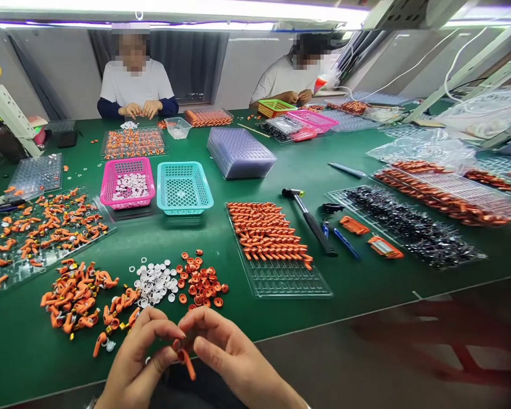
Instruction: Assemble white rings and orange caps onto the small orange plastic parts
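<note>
My left hand (142, 355) pinches an orange earbud housing (187, 363) between thumb and fingers, its stem pointing down to the right. Close against it, my right hand (227, 349) curves its fingers over the top, thumb apart; I see nothing held in it. Just beyond my hands lie a heap of orange earbud shells (74, 295) with yellowish parts, a pile of white round caps (155, 282) and a pile of orange round cups (202, 278). One more orange shell (98, 343) rests beside a small whitish piece near the table's front edge.
A clear tray (289, 287) holds rows of orange parts; a loaded tray (106, 218) lies left. Behind stand a pink basket (106, 196) with white pieces and a turquoise basket (185, 211). A hammer (312, 224) and pliers (343, 241) lie right. Two people sit opposite.
</note>
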`<state>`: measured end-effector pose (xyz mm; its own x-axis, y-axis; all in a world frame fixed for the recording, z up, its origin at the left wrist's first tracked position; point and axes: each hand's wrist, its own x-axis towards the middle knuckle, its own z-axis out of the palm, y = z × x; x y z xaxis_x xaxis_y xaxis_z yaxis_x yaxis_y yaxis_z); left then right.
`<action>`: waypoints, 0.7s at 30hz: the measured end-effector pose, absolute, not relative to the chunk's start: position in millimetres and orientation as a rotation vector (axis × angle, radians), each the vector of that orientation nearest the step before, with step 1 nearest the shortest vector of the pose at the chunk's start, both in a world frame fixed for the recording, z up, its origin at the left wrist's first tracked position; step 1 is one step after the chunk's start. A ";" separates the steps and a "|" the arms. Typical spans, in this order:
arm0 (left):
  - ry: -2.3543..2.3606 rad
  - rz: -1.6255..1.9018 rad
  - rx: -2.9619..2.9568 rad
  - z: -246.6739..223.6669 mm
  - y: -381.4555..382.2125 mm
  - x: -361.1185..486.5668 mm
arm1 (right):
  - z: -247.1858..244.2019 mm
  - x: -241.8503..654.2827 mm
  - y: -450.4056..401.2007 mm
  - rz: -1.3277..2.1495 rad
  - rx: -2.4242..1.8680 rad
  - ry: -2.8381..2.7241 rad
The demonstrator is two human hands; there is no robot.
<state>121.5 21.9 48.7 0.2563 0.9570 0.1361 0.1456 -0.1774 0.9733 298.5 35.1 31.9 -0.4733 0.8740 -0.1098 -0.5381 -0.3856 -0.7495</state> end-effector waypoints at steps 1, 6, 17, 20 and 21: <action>1.070 1.034 1.551 50.4 24.1 119.6 | 32.6 300.8 37.4 1.982 -0.626 -0.858; 1.104 1.046 1.533 51.7 26.4 118.2 | 22.3 298.2 38.6 2.095 -0.563 -0.822; 1.173 0.985 1.395 48.4 23.2 115.6 | 9.3 283.5 26.2 2.116 -0.441 -0.509; 1.194 0.887 1.110 50.1 25.5 116.7 | 10.2 283.3 25.8 2.103 -0.414 -0.481; 1.178 0.850 1.038 51.0 26.5 117.6 | 10.5 283.2 25.5 2.099 -0.410 -0.477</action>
